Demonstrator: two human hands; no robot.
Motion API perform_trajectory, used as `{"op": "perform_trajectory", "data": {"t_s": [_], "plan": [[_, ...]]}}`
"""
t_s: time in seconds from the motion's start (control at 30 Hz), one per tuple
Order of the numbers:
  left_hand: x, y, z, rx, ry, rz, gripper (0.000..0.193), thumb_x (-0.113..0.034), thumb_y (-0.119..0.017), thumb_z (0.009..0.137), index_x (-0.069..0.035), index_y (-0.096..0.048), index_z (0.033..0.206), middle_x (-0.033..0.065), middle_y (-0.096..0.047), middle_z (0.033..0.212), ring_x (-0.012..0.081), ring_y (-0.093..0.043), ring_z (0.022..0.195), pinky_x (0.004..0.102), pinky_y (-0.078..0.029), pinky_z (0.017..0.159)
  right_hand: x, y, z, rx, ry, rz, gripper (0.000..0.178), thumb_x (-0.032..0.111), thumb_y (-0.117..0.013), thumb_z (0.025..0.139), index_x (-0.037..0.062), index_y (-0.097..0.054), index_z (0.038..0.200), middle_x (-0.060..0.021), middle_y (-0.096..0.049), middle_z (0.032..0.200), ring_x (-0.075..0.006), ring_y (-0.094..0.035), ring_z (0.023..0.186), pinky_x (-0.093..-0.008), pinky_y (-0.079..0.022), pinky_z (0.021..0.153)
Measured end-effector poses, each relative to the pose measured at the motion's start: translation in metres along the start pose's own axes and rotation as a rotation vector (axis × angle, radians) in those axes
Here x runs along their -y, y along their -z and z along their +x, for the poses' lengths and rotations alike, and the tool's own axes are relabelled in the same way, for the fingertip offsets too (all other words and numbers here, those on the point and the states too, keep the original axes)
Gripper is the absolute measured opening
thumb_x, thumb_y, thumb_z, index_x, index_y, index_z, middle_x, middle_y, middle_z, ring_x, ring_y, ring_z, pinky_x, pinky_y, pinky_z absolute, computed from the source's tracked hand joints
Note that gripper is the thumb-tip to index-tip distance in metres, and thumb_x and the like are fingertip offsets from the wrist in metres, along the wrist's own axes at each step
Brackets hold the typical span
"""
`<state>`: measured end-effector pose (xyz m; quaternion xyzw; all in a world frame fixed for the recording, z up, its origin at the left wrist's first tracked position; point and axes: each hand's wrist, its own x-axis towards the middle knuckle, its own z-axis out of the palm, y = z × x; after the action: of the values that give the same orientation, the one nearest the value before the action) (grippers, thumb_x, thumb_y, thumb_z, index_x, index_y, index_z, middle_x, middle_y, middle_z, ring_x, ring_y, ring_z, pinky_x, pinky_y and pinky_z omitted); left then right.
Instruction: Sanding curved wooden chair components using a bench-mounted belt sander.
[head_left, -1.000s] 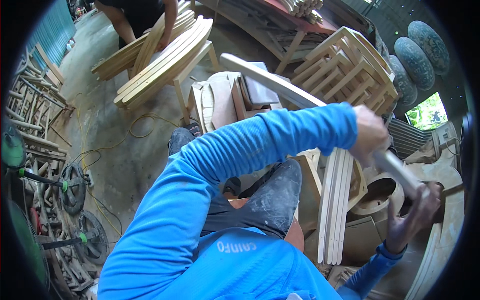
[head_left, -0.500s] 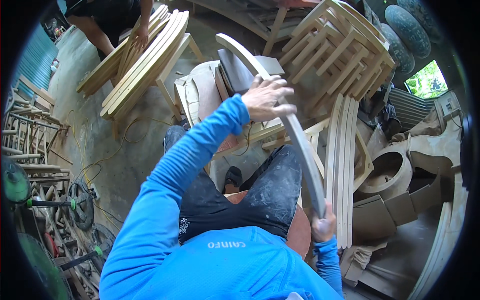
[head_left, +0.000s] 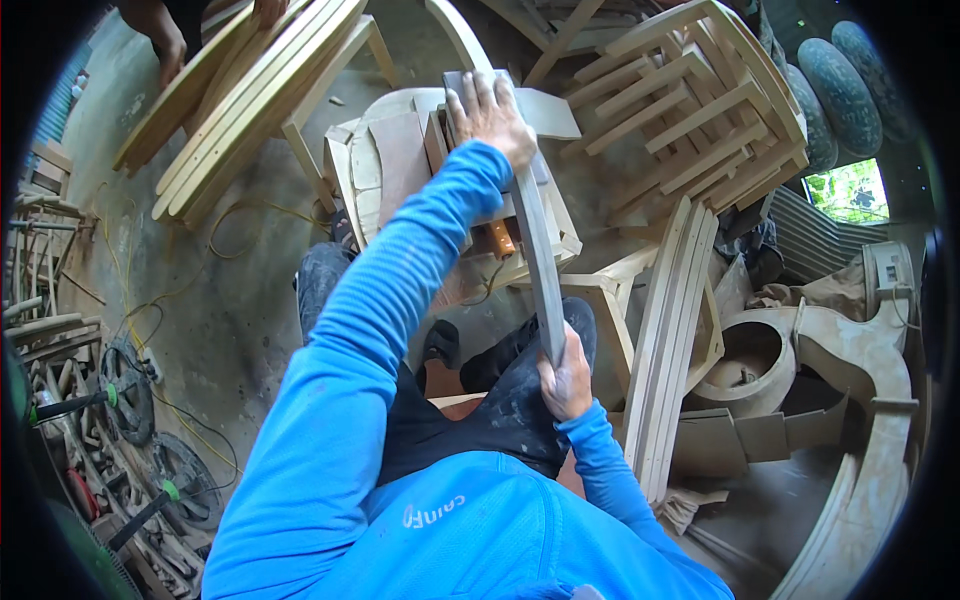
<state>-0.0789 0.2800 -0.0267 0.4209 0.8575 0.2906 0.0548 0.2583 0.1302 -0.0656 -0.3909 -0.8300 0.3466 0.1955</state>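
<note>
In the head view, the left hand (head_left: pixel 492 122) lies nearly flat with its fingers extended across a curved wooden slat (head_left: pixel 540 262), its thumb's position hard to make out, while the right hand (head_left: pixel 567 380) is closed around the slat's near end, just above the person's right thigh. The slat runs from the top edge down past a small wooden worktop (head_left: pixel 367 192), on which an orange handle (head_left: pixel 501 240) shows beside it. Three pale straight-looking strips (head_left: pixel 672 345) lean right of the right hand, and a stack of curved slats (head_left: pixel 270 90) lies at upper left.
</note>
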Motion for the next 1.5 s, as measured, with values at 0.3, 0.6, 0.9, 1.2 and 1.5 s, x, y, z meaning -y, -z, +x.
{"op": "perform_trajectory", "data": {"t_s": [0.3,0.6,0.9,1.2,1.5], "plan": [[0.047,-0.018,0.102,-0.105,0.0,-0.114,0.082,-0.037,-0.052,0.092,-0.009,-0.024,0.164,0.0216,-0.016,0.171,0.0365,-0.005,0.161,0.0586,0.002,0.127,0.019,-0.024,0.082,-0.206,0.209,-0.408,0.063,0.008,-0.075,0.077,0.0044,-0.057,0.138,-0.0205,-0.046,0.15,-0.0434,-0.039,0.141,-0.0519,-0.031,0.117],[0.078,0.003,0.192,0.132,0.075,-0.202,0.09,-0.042,-0.055,0.091,-0.002,-0.019,0.164,0.0216,-0.013,0.172,0.0356,-0.009,0.16,0.059,-0.009,0.128,0.063,-0.038,0.167,-0.239,0.24,-0.607,0.059,0.019,-0.074,0.082,0.006,-0.06,0.137,-0.0181,-0.035,0.163,-0.0417,-0.022,0.153,-0.0588,-0.018,0.122],[0.088,0.003,0.246,0.167,0.279,-0.341,0.081,-0.036,-0.059,0.094,-0.009,-0.025,0.163,0.0229,-0.019,0.17,0.043,-0.011,0.159,0.063,-0.011,0.127,0.08,-0.059,0.264,-0.271,0.367,-0.728,0.056,0.024,-0.074,0.084,-0.0015,-0.061,0.132,-0.0165,-0.042,0.158,-0.0411,-0.026,0.152,-0.0596,-0.019,0.122],[0.071,0.004,0.214,0.145,0.261,-0.235,0.083,-0.034,-0.059,0.094,-0.008,-0.022,0.163,0.024,-0.018,0.17,0.0424,-0.008,0.159,0.0631,-0.005,0.127,0.087,-0.064,0.263,-0.303,0.39,-0.698,0.057,0.023,-0.071,0.086,-0.0027,-0.059,0.135,-0.0158,-0.05,0.151,-0.0395,-0.031,0.149,-0.0569,-0.019,0.122],[0.015,-0.014,0.029,-0.132,0.04,-0.016,0.082,-0.027,-0.053,0.092,-0.007,-0.022,0.165,0.0262,-0.017,0.17,0.042,0.001,0.16,0.0636,0.006,0.125,0.02,-0.057,0.071,-0.288,0.277,-0.404,0.066,0.011,-0.071,0.08,-0.0006,-0.052,0.143,-0.0174,-0.046,0.154,-0.0435,-0.032,0.148,-0.06,-0.021,0.121]]}}
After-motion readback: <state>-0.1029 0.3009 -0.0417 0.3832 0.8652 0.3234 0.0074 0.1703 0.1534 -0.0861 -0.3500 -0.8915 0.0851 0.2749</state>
